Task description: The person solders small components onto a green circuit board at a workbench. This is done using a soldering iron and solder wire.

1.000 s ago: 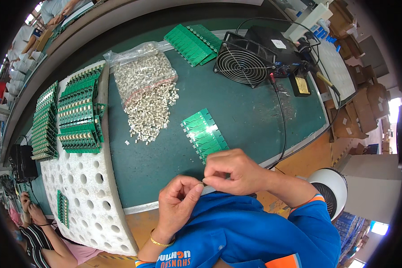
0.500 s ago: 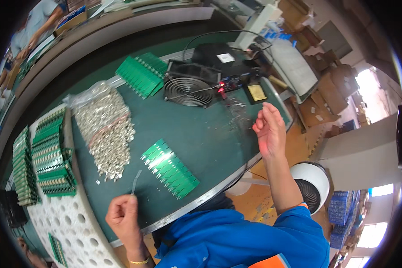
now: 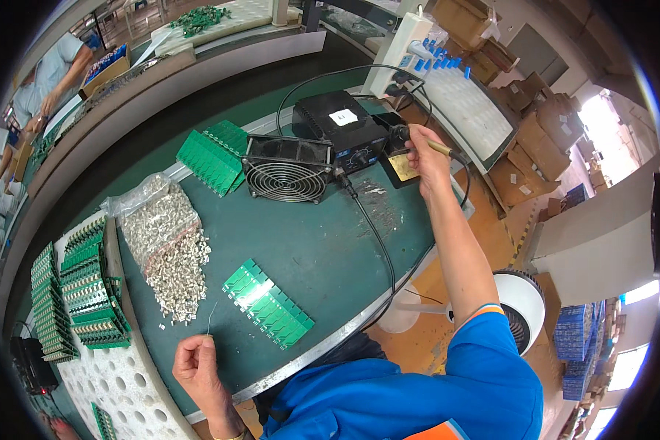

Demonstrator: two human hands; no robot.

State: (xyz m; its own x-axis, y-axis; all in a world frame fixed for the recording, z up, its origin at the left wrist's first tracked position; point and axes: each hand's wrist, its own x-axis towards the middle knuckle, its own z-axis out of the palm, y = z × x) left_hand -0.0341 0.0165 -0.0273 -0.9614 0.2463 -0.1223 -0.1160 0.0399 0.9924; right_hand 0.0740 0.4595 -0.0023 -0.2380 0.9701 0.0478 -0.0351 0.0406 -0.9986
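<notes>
My right hand (image 3: 428, 163) is closed around the tan handle of a soldering iron (image 3: 439, 147), whose front end is at its black stand. In the stand's base lies a yellow sponge (image 3: 403, 167). Between the thumb and fingers of my left hand (image 3: 200, 369) is a thin piece of solder wire (image 3: 212, 318), pointing up. A green circuit board panel (image 3: 268, 303) lies flat on the dark green table, right of the wire. Beyond the left hand, small metal parts (image 3: 174, 279) spill from a clear plastic bag (image 3: 150, 209).
A black fan (image 3: 284, 180) stands before the black soldering station (image 3: 337, 121). Green boards (image 3: 214, 158) are stacked behind it. At left, a white foam tray (image 3: 136, 392) carries rows of filled boards (image 3: 92, 293). A black cable (image 3: 378, 242) crosses the table. Another person (image 3: 59, 70) works across.
My right hand has moved up and closed on the soldering iron's handle; before, it held nothing. The left hand still pinches the solder wire. The view has shifted slightly.
</notes>
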